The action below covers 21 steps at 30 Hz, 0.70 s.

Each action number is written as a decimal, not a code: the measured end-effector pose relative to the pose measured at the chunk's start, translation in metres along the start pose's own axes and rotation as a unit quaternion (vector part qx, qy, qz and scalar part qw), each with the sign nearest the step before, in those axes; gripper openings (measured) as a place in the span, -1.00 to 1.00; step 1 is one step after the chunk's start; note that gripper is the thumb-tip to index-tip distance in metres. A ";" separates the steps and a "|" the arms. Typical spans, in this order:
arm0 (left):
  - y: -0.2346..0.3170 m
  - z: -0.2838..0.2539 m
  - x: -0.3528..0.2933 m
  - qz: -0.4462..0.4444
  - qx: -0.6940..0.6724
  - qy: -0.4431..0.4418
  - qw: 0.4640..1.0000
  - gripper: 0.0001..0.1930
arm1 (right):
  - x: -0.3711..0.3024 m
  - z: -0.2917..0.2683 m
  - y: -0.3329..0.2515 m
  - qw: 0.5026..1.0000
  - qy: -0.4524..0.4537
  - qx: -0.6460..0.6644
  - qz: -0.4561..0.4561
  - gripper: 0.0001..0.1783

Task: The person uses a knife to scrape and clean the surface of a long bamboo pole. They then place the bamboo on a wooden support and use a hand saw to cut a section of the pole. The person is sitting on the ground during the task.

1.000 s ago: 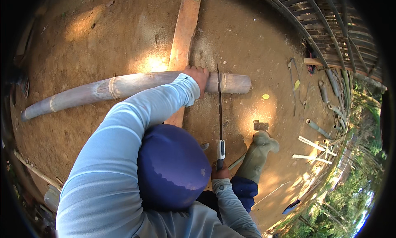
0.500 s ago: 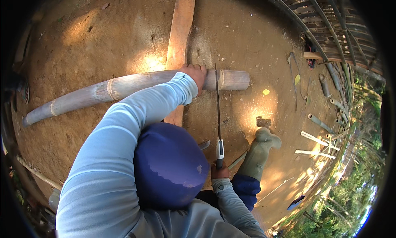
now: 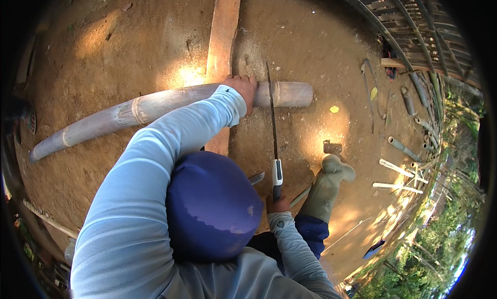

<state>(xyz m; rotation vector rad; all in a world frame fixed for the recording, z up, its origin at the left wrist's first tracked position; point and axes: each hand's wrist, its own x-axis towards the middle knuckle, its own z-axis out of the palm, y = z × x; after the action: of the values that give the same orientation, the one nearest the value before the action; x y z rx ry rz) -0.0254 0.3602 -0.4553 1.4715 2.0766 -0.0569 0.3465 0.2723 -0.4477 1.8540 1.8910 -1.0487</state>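
A thick, grey-brown bamboo pole [image 3: 171, 100] lies from the far left to the middle right, resting across a flat wooden plank [image 3: 221, 45]. My left hand [image 3: 242, 91] grips it from above, close to its right end. Just right of those fingers, the thin blade of a hand saw [image 3: 273, 115] crosses the pole beside a pale joint ring. My right hand [image 3: 278, 204] is closed round the saw's dark and white handle, nearer to me. How deep the blade sits in the bamboo I cannot tell.
My bent knee in blue cloth [image 3: 213, 208] covers the ground between my arms. A metal blade [image 3: 257, 178] pokes out beside it. My boot [image 3: 331, 174] stands to the right. Farther right lie several cut bamboo pieces [image 3: 404, 148], below a slatted structure [image 3: 414, 24].
My right hand and the saw have moved forward, so the blade tip reaches farther past the pole. My left hand keeps its hold on the bamboo.
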 end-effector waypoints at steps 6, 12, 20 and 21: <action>0.008 -0.001 -0.003 0.010 0.002 0.004 1.000 -0.43 | 0.069 -0.001 -0.092 0.997 0.045 -0.001 -0.056 -0.60; 0.000 -0.007 0.000 0.006 0.000 -0.005 1.000 -0.40 | 0.028 0.011 -0.037 0.997 0.059 0.016 -0.054 -0.63; 0.003 -0.002 0.003 -0.001 0.009 0.003 1.000 -0.33 | 0.058 0.013 -0.066 0.996 0.053 0.040 -0.052 -0.66; 0.005 -0.006 0.001 0.013 0.009 -0.002 1.000 -0.31 | 0.069 0.009 -0.086 0.994 0.064 0.052 -0.072 -0.67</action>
<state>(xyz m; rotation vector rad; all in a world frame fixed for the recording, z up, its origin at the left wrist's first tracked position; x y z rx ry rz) -0.0239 0.3653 -0.4493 1.5063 2.0584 -0.0680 0.2532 0.3257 -0.4743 1.9062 2.1099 -1.1171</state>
